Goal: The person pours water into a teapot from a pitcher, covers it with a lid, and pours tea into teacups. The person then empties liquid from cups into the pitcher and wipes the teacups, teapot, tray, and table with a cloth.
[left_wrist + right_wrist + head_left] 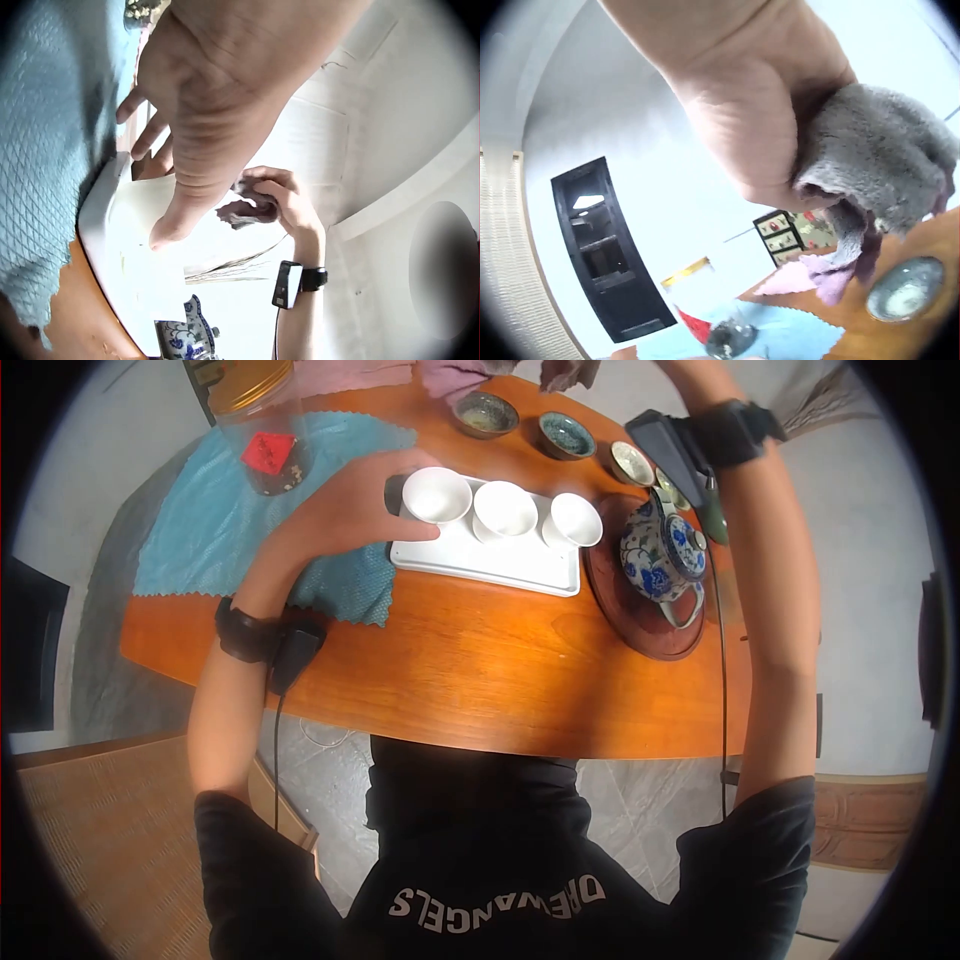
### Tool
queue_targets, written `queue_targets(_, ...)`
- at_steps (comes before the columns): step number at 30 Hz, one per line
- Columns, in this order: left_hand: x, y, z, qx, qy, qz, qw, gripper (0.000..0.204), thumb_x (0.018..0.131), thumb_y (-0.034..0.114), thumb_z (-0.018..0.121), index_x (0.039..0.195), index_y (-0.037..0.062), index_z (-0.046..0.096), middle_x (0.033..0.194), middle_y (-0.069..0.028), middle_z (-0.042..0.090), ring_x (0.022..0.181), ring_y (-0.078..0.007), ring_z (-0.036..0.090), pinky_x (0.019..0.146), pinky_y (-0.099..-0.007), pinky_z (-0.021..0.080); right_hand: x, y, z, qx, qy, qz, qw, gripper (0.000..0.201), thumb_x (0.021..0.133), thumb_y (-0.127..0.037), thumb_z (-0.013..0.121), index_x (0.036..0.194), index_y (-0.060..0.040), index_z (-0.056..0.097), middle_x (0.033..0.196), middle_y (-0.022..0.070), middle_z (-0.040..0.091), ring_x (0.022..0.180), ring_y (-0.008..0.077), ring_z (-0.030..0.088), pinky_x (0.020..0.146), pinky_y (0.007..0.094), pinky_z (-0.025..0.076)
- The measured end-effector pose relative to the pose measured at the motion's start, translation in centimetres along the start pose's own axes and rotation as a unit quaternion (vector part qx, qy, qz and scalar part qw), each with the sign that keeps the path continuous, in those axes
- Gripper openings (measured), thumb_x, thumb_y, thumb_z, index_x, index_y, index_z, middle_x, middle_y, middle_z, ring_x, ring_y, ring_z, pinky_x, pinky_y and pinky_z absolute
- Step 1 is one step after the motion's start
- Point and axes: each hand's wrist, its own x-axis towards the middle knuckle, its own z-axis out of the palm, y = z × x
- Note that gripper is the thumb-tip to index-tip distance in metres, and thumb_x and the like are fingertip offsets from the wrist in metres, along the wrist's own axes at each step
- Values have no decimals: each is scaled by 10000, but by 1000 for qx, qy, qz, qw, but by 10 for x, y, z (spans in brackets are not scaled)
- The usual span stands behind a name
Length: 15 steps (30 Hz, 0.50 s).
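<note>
Three white cups stand in a row on a white tray [490, 569]. My left hand [345, 505] is around the leftmost cup [437, 496], its thumb on the near side and fingers at the far side; the other two are the middle cup [504, 512] and right cup [573, 521]. In the left wrist view the left hand [217, 97] covers part of that cup. Raised above the table's far side, my right hand [757, 112] grips a crumpled grey cloth [885, 150] with a pinkish-purple side hanging down. The head view cuts off most of this hand.
A blue-and-white teapot [660, 555] sits on a round dark red tray [650, 635] right of the cups. Several small bowls, one dark green [566, 436], line the far side. At left, a gold-lidded jar [262, 435] stands by a light blue cloth [190, 540].
</note>
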Motion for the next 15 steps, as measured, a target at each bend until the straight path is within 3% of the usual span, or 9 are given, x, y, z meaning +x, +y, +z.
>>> queue_targets(2,1,0,0,-15,-20,-6,1000,596,765,215,833,1284,25,611,1224,-99,664,1180,-223,599,1064,-343,430,54,43,19,-133,-27,-139,981,323,827,-145,618,1088,-8,750,865,161,758,729,252,738,622,381,582)
queue_targets(3,1,0,0,-11,-20,-4,1000,596,765,215,833,1284,25,611,1224,-99,664,1180,-223,599,1064,-343,430,79,64,38,-133,-23,-139,981,323,827,-145,618,1088,-8,750,865,161,758,729,252,738,622,381,582)
queue_targets(6,0,-1,2,-29,-18,-7,999,638,766,204,830,1330,33,585,1280,-92,641,1224,-227,581,1090,-356,419,115,82,95,-170,-49,-193,965,302,845,-118,575,1064,-67,776,985,140,755,942,304,707,827,378,557)
queue_targets(7,0,-1,3,-29,-18,-10,999,652,766,200,831,1343,34,577,1300,-91,629,1239,-231,574,1101,-361,413,110,81,106,-146,-58,-184,970,345,800,-41,581,1088,-62,770,952,160,757,861,287,726,763,384,574)
queue_targets(10,-1,1,3,-25,-16,-15,999,679,765,199,834,1365,36,562,1330,-89,613,1268,-235,559,1120,-368,400,110,83,122,-167,4,-186,968,320,794,-34,611,1067,-77,773,968,158,756,869,293,728,769,385,576)
queue_targets(11,-1,2,3,-23,-12,-15,1000,692,764,202,836,1375,37,556,1340,-88,609,1282,-236,552,1128,-369,393,119,88,122,-155,-7,-180,971,237,816,-90,637,1003,-83,783,1044,124,758,961,297,717,825,386,566)
queue_targets(15,-2,-4,2,17,19,5,1000,680,780,216,834,1380,51,559,1377,-70,600,1322,-246,524,1148,-383,371,135,123,77,-111,-3,-252,961,224,807,-89,638,980,-70,779,987,104,766,915,286,729,816,381,572)
